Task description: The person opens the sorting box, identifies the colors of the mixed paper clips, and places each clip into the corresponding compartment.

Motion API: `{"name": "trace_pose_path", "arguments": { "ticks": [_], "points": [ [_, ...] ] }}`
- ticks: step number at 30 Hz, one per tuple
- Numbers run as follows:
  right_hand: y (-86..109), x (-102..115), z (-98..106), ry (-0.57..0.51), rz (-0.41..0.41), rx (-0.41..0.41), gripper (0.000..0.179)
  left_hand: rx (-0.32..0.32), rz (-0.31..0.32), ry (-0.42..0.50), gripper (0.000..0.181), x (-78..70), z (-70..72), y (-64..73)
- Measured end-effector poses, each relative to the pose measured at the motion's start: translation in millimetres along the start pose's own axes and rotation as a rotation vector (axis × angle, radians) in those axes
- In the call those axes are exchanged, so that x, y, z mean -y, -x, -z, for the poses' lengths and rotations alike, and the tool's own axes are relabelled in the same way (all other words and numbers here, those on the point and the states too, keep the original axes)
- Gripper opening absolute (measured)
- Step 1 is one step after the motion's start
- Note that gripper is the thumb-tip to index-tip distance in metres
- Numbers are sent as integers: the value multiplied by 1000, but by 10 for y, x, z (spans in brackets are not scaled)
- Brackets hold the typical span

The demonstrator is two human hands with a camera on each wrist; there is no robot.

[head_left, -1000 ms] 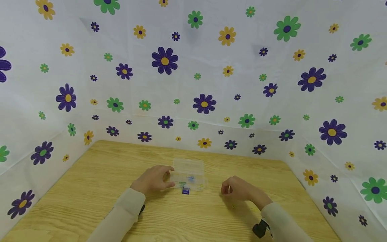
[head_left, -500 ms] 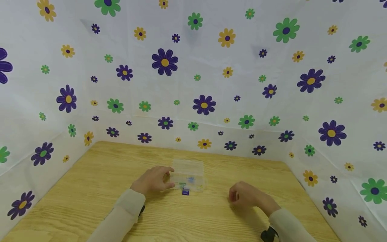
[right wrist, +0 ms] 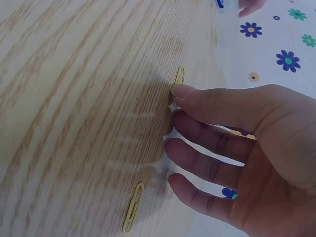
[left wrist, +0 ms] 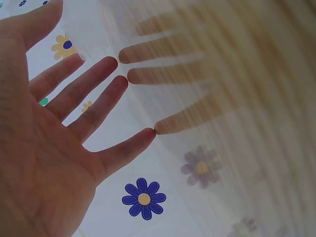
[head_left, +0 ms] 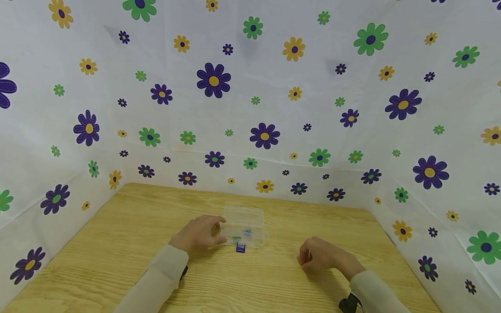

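In the head view my left hand point(head_left: 197, 232) is at the left side of a clear plastic box point(head_left: 243, 216), its thumb and fingers spread apart. The left wrist view shows that left hand point(left wrist: 81, 118) with straight fingers, their tips on the tabletop beside a box corner. My right hand point(head_left: 321, 254) is low over the table, right of the box. In the right wrist view its thumb point(right wrist: 217, 101) lies over part of a yellow paper clip point(right wrist: 179, 75) on the table. A gap shows between thumb and index finger. Another yellow paper clip point(right wrist: 132, 207) lies nearer the camera.
Small blue pieces point(head_left: 248, 232), green pieces point(head_left: 236, 239) and a bit of yellow point(head_left: 260, 241) are in the box. A dark blue item point(head_left: 240, 248) sits at its front edge. White flower-patterned cloth point(head_left: 235, 113) walls in the wooden table point(head_left: 156, 204).
My right hand has moved right and a little toward me, over the table near the paper clips, then nearly stopped. My left hand and the box have stayed put.
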State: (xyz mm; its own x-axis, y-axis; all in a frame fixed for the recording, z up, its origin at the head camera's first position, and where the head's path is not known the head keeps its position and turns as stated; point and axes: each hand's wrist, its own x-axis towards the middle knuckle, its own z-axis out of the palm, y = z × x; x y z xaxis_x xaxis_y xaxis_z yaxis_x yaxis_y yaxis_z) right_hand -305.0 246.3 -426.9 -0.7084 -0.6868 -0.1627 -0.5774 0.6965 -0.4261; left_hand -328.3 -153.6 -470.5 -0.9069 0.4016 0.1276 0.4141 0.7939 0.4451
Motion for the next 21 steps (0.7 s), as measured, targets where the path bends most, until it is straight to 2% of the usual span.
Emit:
{"name": "trace_pose_path", "arguments": {
  "ticks": [9,17,21],
  "points": [
    [-85,-1,20,9,37,-5,12,2,4,-4,60,-14,10,7],
    [-233,34,90,97,131,-96,12,4,9,-6,60,-37,29,20],
    [-295,59,115,71,106,-105,11,3,6,-9,60,-39,31,19]
  ]
}}
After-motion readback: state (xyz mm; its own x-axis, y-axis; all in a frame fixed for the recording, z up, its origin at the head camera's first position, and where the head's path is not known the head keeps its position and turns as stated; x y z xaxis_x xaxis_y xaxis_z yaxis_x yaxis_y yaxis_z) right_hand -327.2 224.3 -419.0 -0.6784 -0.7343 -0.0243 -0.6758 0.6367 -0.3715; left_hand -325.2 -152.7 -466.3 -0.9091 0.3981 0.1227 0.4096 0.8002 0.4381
